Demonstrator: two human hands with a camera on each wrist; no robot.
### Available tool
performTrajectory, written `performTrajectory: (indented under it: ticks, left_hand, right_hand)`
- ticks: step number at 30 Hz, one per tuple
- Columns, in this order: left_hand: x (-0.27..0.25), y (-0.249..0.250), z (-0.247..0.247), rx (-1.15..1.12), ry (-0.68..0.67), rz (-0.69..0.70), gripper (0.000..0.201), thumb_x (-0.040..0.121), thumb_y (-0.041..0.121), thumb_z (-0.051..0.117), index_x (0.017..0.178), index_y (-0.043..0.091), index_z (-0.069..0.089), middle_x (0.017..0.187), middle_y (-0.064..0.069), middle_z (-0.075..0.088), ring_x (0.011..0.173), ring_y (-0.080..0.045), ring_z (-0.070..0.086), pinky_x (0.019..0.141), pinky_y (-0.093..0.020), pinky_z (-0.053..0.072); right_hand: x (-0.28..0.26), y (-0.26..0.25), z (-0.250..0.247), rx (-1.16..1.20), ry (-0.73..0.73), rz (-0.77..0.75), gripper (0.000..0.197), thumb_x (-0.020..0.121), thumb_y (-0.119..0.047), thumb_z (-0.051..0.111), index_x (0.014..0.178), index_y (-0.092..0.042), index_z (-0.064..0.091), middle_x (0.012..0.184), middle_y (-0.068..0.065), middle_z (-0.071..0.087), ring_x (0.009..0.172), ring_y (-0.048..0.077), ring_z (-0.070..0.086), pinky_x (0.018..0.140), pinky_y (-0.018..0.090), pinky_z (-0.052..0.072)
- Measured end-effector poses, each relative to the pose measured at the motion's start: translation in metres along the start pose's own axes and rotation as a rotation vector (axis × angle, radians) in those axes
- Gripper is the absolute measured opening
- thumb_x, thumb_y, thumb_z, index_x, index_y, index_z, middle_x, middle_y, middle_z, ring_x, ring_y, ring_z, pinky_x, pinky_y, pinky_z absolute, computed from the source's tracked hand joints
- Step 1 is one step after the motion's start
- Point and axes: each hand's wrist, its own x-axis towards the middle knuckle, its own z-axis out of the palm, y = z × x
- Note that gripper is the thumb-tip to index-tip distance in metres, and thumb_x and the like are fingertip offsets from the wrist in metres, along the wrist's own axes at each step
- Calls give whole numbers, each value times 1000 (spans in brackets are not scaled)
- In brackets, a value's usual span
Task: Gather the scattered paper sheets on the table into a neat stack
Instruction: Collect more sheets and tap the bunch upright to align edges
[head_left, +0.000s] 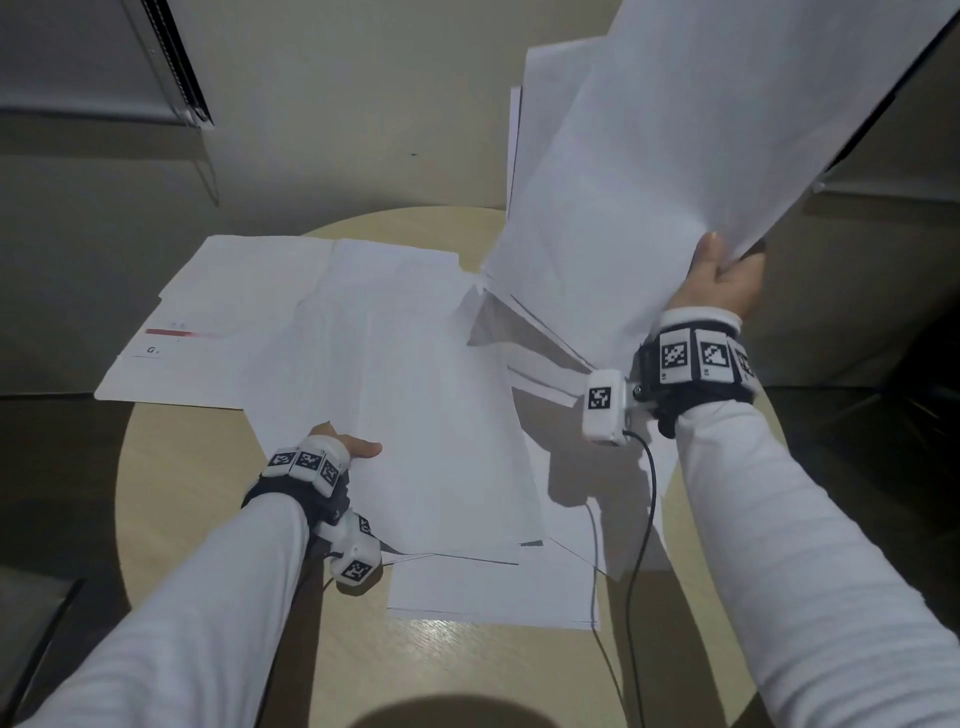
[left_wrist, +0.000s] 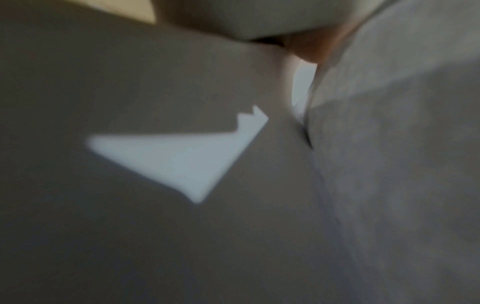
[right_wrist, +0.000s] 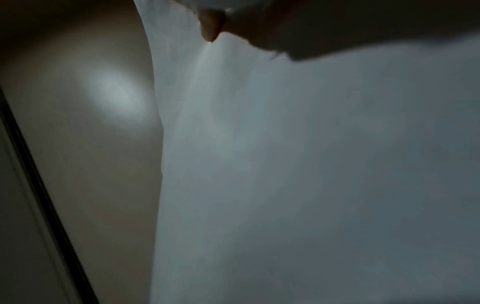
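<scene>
Right hand (head_left: 727, 280) up over the table's (head_left: 171, 499) far right edge, pinching a bunch of paper sheets (head_left: 649, 182) (bottom corner). Left hand (head_left: 345, 447) holding sheets (head_left: 395, 395) at their near left edge, thumb on top.

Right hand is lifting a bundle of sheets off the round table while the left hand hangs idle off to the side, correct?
Not idle. In the head view the left hand grips the edge of sheets lying on the table. The right hand does lift a bundle.
</scene>
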Motion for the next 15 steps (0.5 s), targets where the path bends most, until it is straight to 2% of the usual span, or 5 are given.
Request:
performTrajectory:
  ticks: [2,6,10,13,15]
  left_hand:
    - [3,-2,1,-10,6,0,81,69,18,81,134,-7,40,137,-20,49,125,-34,49,106,-39,39]
    - [13,-6,1,-47,-16,29,79,65,14,83,131,-6,45,132,-21,53,120,-36,53,103,-42,42]
    - [9,-5,0,-28,-12,30,80,67,13,82,134,-6,42,133,-19,53,120,-36,53,99,-38,43]
    - [3,1,2,29,1,-21,78,71,14,79,135,-7,39,131,-22,53,115,-35,55,87,-35,45]
    - [0,1,4,102,-24,-66,71,73,17,77,130,-7,43,117,-23,60,98,-31,60,75,-31,43]
  right_hand:
    - [2,-9,8,62,39,20,36,93,-15,54,125,1,50,109,7,62,102,17,60,92,20,48]
    - [-5,-11,20,117,53,156,34,92,-15,56,120,5,51,109,10,62,102,19,60,85,16,43]
    - [-20,5,25,128,62,339,40,94,-16,54,128,4,47,127,13,57,116,23,56,78,8,43]
    - [-33,22,30,-21,-66,430,54,93,-22,54,138,2,37,140,11,47,129,22,46,95,14,33]
    - [-44,31,31,-168,-191,484,55,93,-21,54,140,0,35,142,11,45,130,24,44,99,20,32]
